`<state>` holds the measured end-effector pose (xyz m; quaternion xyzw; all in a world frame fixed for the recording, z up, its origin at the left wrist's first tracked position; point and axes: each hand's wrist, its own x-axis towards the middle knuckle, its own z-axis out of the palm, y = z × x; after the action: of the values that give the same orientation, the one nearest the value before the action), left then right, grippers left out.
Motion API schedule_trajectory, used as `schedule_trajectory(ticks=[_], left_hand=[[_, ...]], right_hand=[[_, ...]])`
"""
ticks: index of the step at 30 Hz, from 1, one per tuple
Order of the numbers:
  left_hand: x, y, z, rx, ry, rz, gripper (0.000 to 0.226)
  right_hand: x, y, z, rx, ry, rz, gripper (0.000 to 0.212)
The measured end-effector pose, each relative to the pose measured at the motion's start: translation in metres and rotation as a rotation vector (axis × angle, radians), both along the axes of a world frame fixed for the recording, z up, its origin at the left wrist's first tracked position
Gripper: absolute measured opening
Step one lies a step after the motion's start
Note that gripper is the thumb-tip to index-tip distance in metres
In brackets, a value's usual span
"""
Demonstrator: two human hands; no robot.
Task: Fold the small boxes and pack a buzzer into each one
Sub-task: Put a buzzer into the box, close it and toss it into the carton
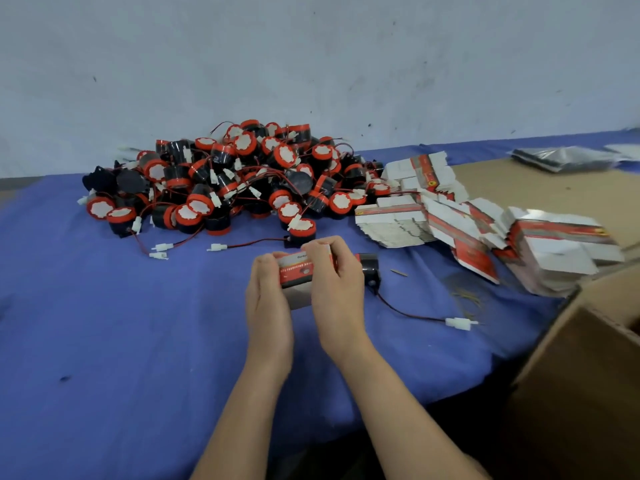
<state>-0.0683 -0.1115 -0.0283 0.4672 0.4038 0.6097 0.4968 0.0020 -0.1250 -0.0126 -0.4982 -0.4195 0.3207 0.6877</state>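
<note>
A small red, white and grey box [297, 276] is held between both hands above the blue cloth. My left hand [268, 301] grips its left end. My right hand [337, 289] covers its right side, fingers curled over the top edge. Just behind my right hand lies a black buzzer [370, 271], its wire running right to a white plug [458, 323]. A big heap of black and red buzzers [225, 174] sits at the back of the table. Stacks of flat unfolded boxes [467, 220] spread out to the heap's right.
An open brown cardboard carton [581, 362] stands at the right edge. The blue cloth [104, 323] covers the table, with brown cardboard [540, 188] at the back right. Loose white plugs [162, 251] lie in front of the heap. A grey wall is behind.
</note>
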Motion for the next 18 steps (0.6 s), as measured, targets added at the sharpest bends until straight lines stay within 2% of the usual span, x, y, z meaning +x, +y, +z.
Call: schedule_trajectory(ticks=[5, 7, 10, 11, 13, 15, 17, 18], left_hand=[[0.024, -0.044, -0.009, 0.027, 0.114, -0.288, 0.038], [0.043, -0.059, 0.004, -0.024, 0.051, -0.364, 0.036], [0.08, -0.073, 0.044, -0.15, -0.132, -0.331, 0.032], [0.095, -0.079, 0.062, -0.163, -0.16, -0.329, 0.032], [0.126, -0.096, 0.101, -0.099, -0.181, -0.447, 0.033], [0.154, -0.121, 0.139, 0.061, -0.085, -0.71, 0.044], [0.17, -0.144, 0.165, 0.268, 0.156, -0.957, 0.054], [0.173, -0.151, 0.173, 0.344, 0.247, -1.013, 0.052]], right_hand=[[0.05, -0.062, 0.003, 0.043, -0.198, -0.148, 0.01], [0.068, -0.089, 0.012, 0.074, -0.082, -0.117, 0.018], [0.093, -0.124, 0.029, 0.114, 0.237, -0.212, 0.042], [0.098, -0.135, 0.031, 0.108, 0.29, -0.254, 0.044], [0.101, -0.154, 0.03, 0.073, 0.273, -0.269, 0.039], [0.098, -0.172, 0.027, 0.043, 0.154, -0.238, 0.029], [0.093, -0.181, 0.023, 0.005, -0.007, -0.185, 0.026], [0.091, -0.182, 0.023, -0.009, -0.057, -0.168, 0.025]])
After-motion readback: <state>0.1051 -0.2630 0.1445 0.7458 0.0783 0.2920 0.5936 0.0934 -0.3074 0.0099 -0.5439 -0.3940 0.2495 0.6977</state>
